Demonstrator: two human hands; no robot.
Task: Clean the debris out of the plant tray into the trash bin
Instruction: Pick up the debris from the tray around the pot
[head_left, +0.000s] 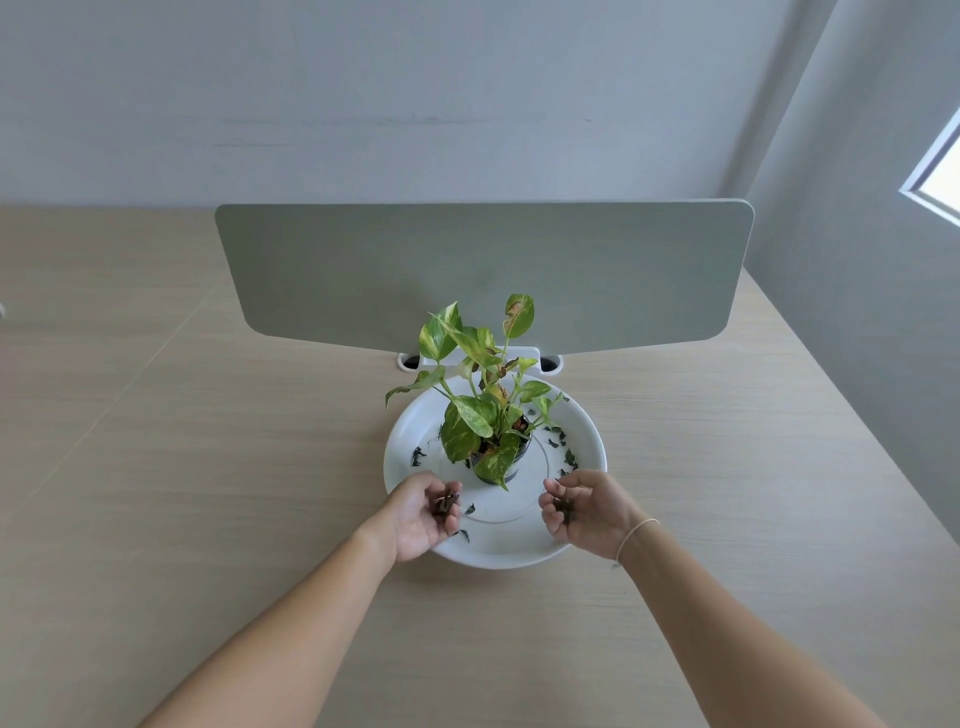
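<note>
Over the near rim of the tray, both hands cup upward, left hand and right hand with fingers curled loosely around gathered debris, seemingly so nothing spills; more scraps lie just beyond the fingertips around the plant, no bin visible.
</note>
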